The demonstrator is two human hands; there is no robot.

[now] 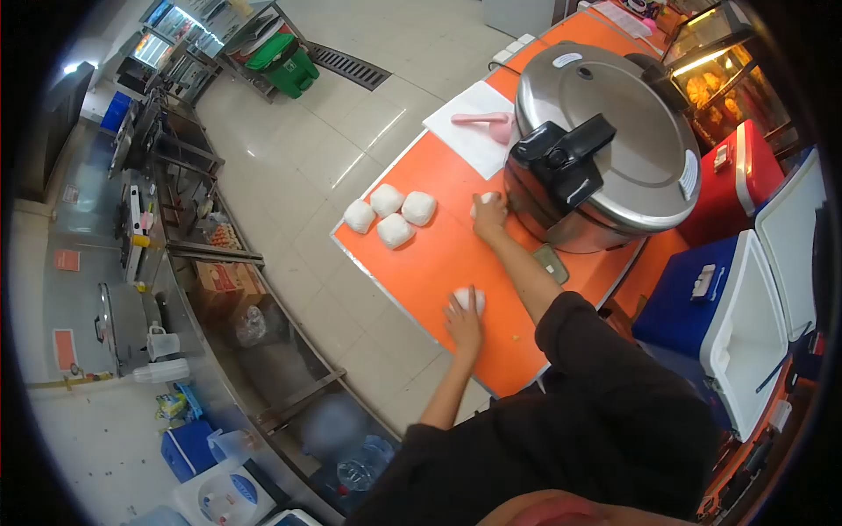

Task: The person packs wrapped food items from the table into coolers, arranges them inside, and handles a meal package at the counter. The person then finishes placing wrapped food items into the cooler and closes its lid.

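My left hand (pixel 464 326) lies with its fingers over a white rounded bundle (pixel 472 301) near the front of the orange tabletop (pixel 412 280). Farther up, beside the big metal pot, my right hand (pixel 492 215) grips another white bundle (pixel 481 200), mostly hidden under the fingers. Several similar bundles stand in a cluster to the left, one of them a white wrapped bundle (pixel 419 209). They look like wrapped portions, but their contents do not show.
A large lidded steel pot (pixel 614 131) with a black handle stands to the right. Behind lies a pink scoop (pixel 495 124) on white paper (pixel 465 149). A phone-like green object (pixel 551 263) sits by my right forearm. An open blue cooler (pixel 693 294) is at right.
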